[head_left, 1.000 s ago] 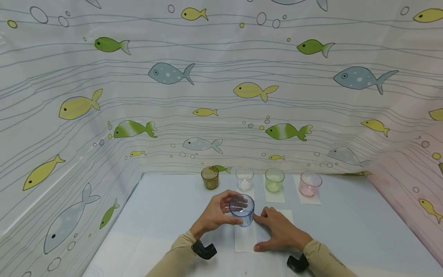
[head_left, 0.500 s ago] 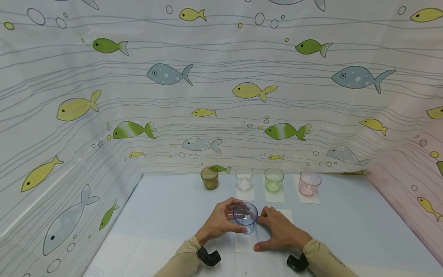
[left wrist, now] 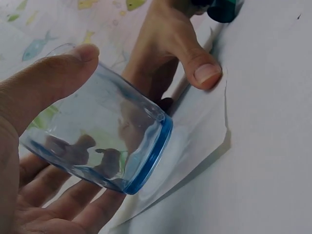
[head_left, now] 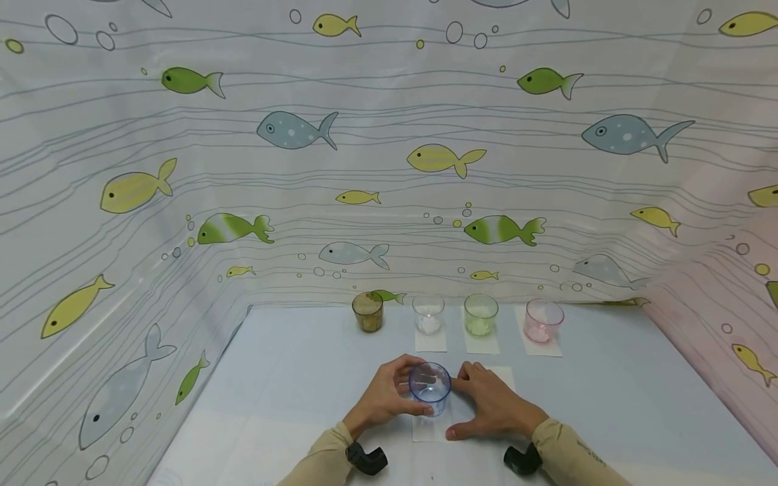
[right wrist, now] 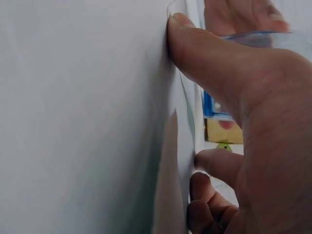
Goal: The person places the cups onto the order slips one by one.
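Observation:
My left hand (head_left: 387, 397) grips a clear blue plastic cup (head_left: 430, 390) upright, thumb on the near side and fingers around the far side. In the left wrist view the cup's thick blue base (left wrist: 151, 161) is close over a white paper strip (left wrist: 200, 126); whether it touches cannot be told. My right hand (head_left: 494, 406) rests just right of the cup. Its thumb (right wrist: 195, 46) presses the strip's edge in the right wrist view, and its fingertips touch down farther along. Part of the strip is hidden under the cup.
Along the back stand a brown cup (head_left: 367, 314), a clear cup (head_left: 429, 317), a green cup (head_left: 481, 317) and a pink cup (head_left: 543, 322). The last three are on white paper strips. Another paper (head_left: 503, 375) shows behind my right hand. A fish-patterned curtain (head_left: 389, 223) surrounds the table.
My left hand has lowered the blue cup toward the paper strip, bringing it slightly right and nearer to me. The right hand has stayed in place.

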`<state>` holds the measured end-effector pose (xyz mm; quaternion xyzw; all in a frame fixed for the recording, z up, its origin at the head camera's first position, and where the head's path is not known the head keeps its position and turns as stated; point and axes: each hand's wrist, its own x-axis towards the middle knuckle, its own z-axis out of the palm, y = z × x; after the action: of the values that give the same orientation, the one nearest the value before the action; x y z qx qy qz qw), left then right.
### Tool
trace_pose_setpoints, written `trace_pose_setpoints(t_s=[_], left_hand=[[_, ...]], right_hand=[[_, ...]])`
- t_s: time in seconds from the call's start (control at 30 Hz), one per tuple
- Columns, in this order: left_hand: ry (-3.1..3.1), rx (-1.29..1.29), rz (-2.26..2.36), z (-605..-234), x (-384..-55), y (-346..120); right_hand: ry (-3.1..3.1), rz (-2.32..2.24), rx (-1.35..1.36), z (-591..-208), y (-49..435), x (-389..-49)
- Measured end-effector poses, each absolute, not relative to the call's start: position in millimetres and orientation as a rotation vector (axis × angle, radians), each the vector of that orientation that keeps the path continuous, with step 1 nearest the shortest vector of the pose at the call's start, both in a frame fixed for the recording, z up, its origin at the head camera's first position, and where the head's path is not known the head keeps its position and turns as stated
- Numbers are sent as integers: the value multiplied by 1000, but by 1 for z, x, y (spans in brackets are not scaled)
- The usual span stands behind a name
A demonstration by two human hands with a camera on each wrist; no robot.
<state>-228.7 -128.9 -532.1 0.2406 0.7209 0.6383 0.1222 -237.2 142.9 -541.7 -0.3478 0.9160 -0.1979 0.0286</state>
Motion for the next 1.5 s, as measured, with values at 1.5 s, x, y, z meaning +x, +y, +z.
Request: trace_pose_setpoints(t_s=[1.5], left_hand=[[2171,749,1762,-538,-228,-130]], right_hand=[[2751,-600,-971,-526,149,-237]])
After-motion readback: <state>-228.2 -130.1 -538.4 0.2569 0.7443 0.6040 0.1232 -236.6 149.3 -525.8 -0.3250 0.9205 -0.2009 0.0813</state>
